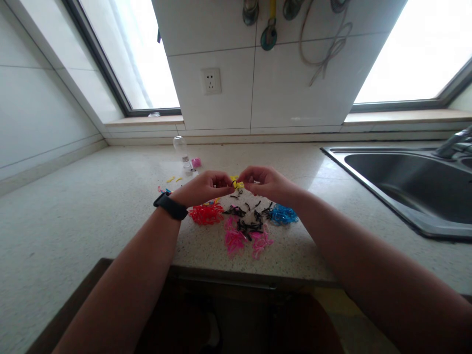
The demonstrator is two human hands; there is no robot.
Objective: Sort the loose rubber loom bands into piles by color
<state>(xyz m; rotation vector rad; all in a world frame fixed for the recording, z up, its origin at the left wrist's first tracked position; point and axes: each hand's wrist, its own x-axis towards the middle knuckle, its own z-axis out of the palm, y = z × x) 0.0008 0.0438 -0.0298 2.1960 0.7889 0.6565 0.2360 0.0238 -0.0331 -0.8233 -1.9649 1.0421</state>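
My left hand (214, 185) and my right hand (264, 181) meet fingertip to fingertip over the counter, both pinched closed. A thin black rubber band (234, 184) is stretched in a small loop between the fingertips. Yellow rubber bands (240, 185) show right behind it; whether they lie on the counter or are held, I cannot tell. Below my hands lie small heaps of rubber bands: red ones (206, 214) at the left, black ones (250, 226) in the middle, pink ones (234, 239) nearest me and blue ones (283, 215) by my right forearm.
A clear plastic bottle (180, 151) stands behind my left hand, beside a small pink item (196, 162). Several loose coloured bits lie near my left wrist. A steel sink (368, 169) is set into the pale speckled counter (121, 206) at the right. A wall socket (211, 81) is behind.
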